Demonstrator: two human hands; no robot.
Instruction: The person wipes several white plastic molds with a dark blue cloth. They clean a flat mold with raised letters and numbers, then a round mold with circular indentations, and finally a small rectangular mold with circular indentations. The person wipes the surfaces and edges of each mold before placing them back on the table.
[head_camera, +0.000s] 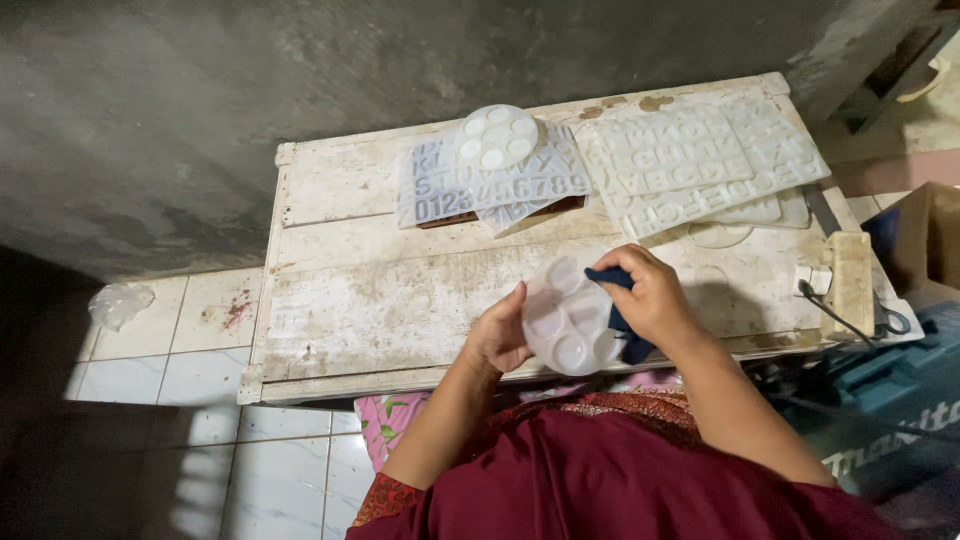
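My left hand (497, 338) grips the edge of a round translucent silicone mould (566, 318) with several circular cavities, held tilted above the near edge of a worn white wooden table (370, 300). My right hand (652, 297) presses a dark blue cloth (622, 320) against the mould's right side. A second round mould (496, 137) lies at the back of the table on a flat letter-and-number mould (480, 185). More flat letter moulds (700, 165) overlap at the back right.
A pale block (850, 283) and scissors (890, 322) lie at the table's right end, with a cable beside them. A teal case (900, 400) and a cardboard box (925, 235) stand to the right. The floor is white tile, with a crumpled plastic bag (118, 303) at the left and a grey wall behind.
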